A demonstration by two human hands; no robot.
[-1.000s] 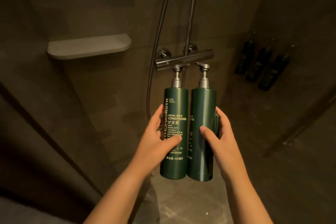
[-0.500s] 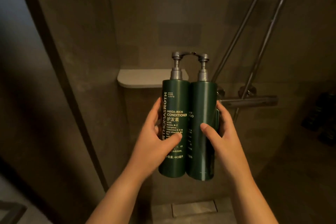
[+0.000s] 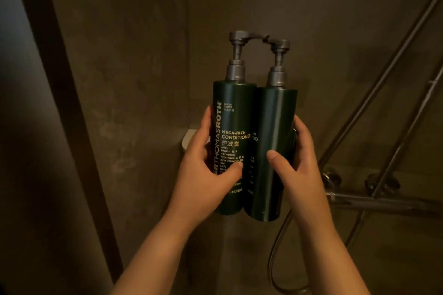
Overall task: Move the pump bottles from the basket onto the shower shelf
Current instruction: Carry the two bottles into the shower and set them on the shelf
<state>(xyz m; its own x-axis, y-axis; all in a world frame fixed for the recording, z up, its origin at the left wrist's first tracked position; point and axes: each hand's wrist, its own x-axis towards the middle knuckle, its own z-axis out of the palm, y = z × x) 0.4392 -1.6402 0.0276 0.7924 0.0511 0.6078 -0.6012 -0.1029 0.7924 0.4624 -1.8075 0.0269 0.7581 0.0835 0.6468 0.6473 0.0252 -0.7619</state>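
Two green pump bottles, conditioner [image 3: 233,127] and its neighbour [image 3: 274,132], stood upright and touching, each clasped by the left hand [image 3: 206,175] and right hand [image 3: 299,165] respectively.

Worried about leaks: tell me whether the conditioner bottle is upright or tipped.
Upright: the dark green conditioner pump bottle stands vertical, grey pump uppermost, in the left hand.

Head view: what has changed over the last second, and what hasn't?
The bottles were carried left and closer to the shelf, now mostly hidden behind them. The grip is unchanged: left hand and right hand still press them together, upright.
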